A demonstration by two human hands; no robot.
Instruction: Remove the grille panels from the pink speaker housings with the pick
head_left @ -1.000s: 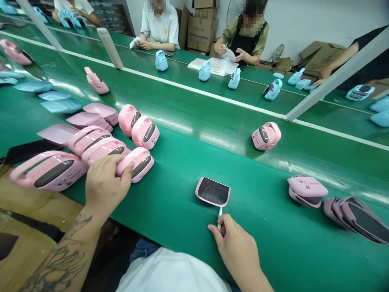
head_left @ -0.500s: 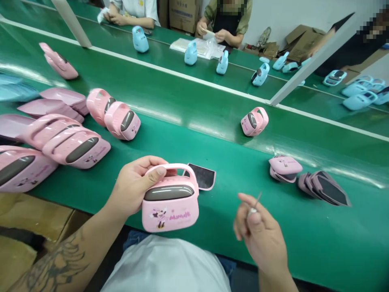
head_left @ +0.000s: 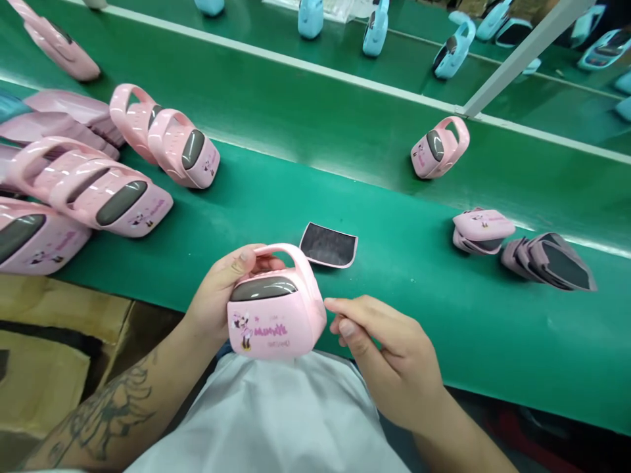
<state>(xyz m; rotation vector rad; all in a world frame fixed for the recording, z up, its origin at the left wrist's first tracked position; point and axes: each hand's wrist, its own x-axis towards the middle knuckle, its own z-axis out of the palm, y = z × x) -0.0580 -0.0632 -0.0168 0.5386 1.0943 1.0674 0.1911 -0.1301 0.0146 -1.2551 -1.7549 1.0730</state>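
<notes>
A pink plastic case point(head_left: 273, 322) with a carrying handle, a dark glossy strip and a printed cartoon mouse is held upright, slightly turned. My left hand point(head_left: 217, 295) wraps round its left side and handle base, thumb on top. At its right edge, my right hand point(head_left: 389, 355) is pinched closed, fingertips touching or very near the case. The thin metal tool seen in those fingers a moment ago is almost wholly hidden now. Just behind the case, a loose dark panel with a pink rim point(head_left: 329, 246) lies on the green bench point(head_left: 394, 256).
More pink cases point(head_left: 118, 197) crowd the left, near stacked pink shells point(head_left: 73, 108). One pink case point(head_left: 440, 148) stands at the back right. Stacked panels point(head_left: 549, 263) lie right, beside a pink-topped pile point(head_left: 483, 230). Blue cases point(head_left: 375, 29) stand beyond a white rail point(head_left: 296, 59).
My right hand has moved left to the case's right edge, its thin metal tool dropping from sight. The case has turned, showing more of that side. The view has tilted down.
</notes>
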